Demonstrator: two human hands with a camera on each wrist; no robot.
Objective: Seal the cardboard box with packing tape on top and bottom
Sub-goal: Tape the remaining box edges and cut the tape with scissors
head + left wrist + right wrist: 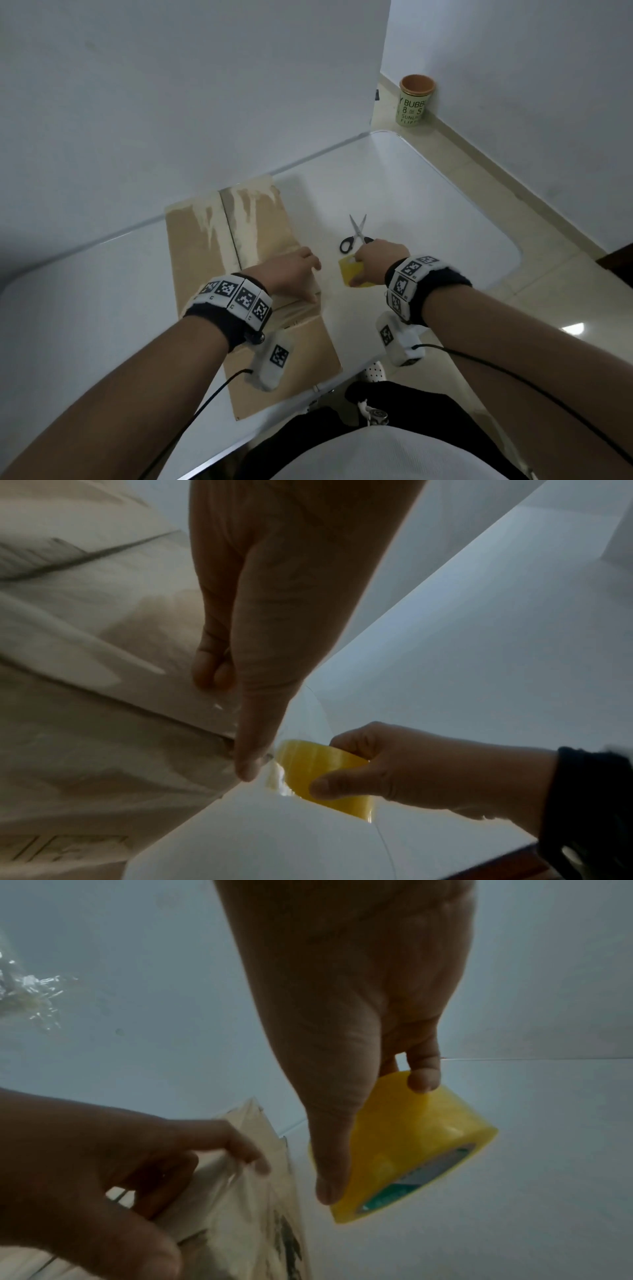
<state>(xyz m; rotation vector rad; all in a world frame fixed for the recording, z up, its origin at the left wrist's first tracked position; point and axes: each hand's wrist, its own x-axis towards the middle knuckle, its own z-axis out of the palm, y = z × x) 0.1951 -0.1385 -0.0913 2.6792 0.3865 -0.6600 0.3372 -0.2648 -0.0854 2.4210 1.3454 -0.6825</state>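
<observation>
A flattened brown cardboard box (260, 240) lies on the white table (428, 205), with pale torn patches along its centre seam. My left hand (294, 270) rests on the box's right edge, thumb (251, 750) pressed down at the edge and the other fingers bent onto the cardboard (103, 723). Just to the right, my right hand (370, 260) grips a yellow tape roll (347, 270), thumb on one side and fingers over the top (423, 1080). The roll (325, 767) hovers close to the box edge, and a short clear strip seems to run from it toward my left thumb.
Black-handled scissors (356, 233) lie open on the table just beyond my right hand. A white panel (171, 102) stands along the table's far side. A green cup (415, 99) sits on the floor at the back right. The table's rounded corner lies to the right.
</observation>
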